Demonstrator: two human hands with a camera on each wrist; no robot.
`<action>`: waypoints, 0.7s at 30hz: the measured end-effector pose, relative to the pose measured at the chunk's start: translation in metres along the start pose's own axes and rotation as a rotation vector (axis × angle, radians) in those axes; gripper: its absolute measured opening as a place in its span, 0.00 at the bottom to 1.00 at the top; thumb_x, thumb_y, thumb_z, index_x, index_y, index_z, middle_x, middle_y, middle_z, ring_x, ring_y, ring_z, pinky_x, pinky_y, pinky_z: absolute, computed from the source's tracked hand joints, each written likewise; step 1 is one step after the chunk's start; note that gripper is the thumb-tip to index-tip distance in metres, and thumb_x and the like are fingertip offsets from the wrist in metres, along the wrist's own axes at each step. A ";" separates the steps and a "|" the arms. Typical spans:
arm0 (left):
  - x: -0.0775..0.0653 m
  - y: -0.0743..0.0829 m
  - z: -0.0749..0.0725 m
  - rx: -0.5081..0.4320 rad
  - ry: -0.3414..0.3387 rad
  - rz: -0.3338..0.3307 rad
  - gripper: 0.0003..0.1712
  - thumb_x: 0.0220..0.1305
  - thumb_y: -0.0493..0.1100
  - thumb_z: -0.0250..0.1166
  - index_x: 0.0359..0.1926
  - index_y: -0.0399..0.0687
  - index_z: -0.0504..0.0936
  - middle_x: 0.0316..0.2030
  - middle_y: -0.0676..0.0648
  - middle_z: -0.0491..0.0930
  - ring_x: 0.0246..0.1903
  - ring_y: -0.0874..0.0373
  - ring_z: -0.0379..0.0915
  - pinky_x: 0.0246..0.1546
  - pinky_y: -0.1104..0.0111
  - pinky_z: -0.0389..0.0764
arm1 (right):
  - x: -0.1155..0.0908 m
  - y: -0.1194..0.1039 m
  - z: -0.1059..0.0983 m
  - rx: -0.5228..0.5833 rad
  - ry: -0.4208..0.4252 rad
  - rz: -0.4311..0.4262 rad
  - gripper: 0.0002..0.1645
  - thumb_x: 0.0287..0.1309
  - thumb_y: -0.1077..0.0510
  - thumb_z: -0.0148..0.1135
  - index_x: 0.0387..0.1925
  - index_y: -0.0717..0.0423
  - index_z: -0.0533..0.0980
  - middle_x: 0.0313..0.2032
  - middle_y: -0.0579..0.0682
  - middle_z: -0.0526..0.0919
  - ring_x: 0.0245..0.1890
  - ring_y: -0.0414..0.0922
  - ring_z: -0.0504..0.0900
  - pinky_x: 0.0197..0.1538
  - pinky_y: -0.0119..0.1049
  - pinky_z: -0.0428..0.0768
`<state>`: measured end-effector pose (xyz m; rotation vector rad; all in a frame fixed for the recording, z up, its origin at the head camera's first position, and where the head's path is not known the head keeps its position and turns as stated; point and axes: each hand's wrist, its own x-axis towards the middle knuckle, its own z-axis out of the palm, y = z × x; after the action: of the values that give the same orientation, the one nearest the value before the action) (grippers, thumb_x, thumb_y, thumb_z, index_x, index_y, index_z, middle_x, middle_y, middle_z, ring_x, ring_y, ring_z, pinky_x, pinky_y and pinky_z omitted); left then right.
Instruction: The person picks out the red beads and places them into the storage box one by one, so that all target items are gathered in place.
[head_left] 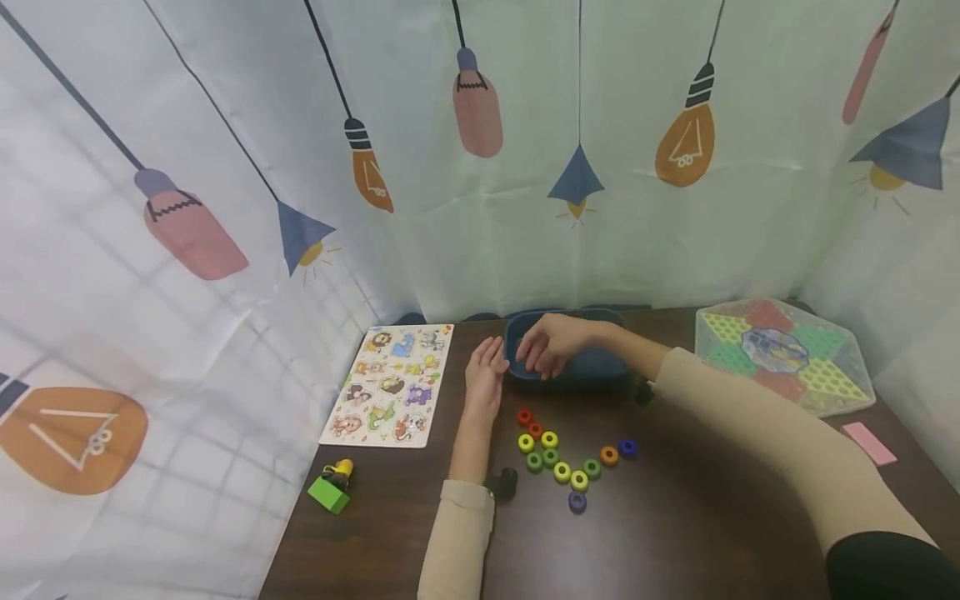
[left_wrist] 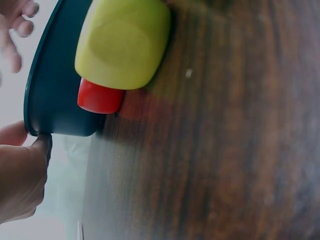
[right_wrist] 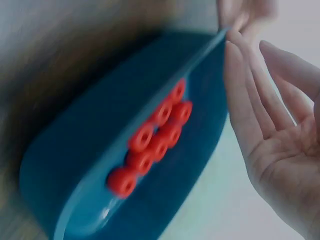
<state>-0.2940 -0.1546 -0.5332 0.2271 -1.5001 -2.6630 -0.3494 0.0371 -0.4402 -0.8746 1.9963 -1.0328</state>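
A dark blue plastic bin (head_left: 600, 367) stands at the back of the table, with several red rings (right_wrist: 142, 137) inside it. My left hand (head_left: 483, 379) is at its left end; the left wrist view shows the thumb touching the bin's corner and a finger beside the rim. Over the bin's left part hangs my right hand (head_left: 555, 342), fingers loosely bent and holding nothing. In front lie loose rings: red (head_left: 525, 417), yellow (head_left: 549, 439), green (head_left: 534, 462), orange (head_left: 608, 456), blue (head_left: 628, 448) and purple (head_left: 577, 502).
An animal puzzle board (head_left: 390, 385) lies at the left. Nearer me are a green block (head_left: 328, 495) and a small yellow-and-black figure (head_left: 340, 473). At the right sit a star-patterned game board (head_left: 783, 354) and a pink slab (head_left: 868, 443). A printed curtain (head_left: 525, 225) rises behind the table.
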 end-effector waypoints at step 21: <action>0.001 0.000 -0.001 -0.023 -0.035 -0.001 0.36 0.62 0.17 0.46 0.71 0.34 0.55 0.72 0.33 0.57 0.71 0.47 0.54 0.71 0.58 0.56 | 0.026 0.008 0.091 -0.356 -0.028 0.065 0.17 0.55 0.68 0.63 0.45 0.50 0.84 0.39 0.48 0.86 0.28 0.49 0.87 0.29 0.41 0.85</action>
<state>-0.2943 -0.1558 -0.5339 0.1802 -1.4791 -2.6968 -0.2900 -0.0147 -0.4926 -0.9929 2.2064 -0.6332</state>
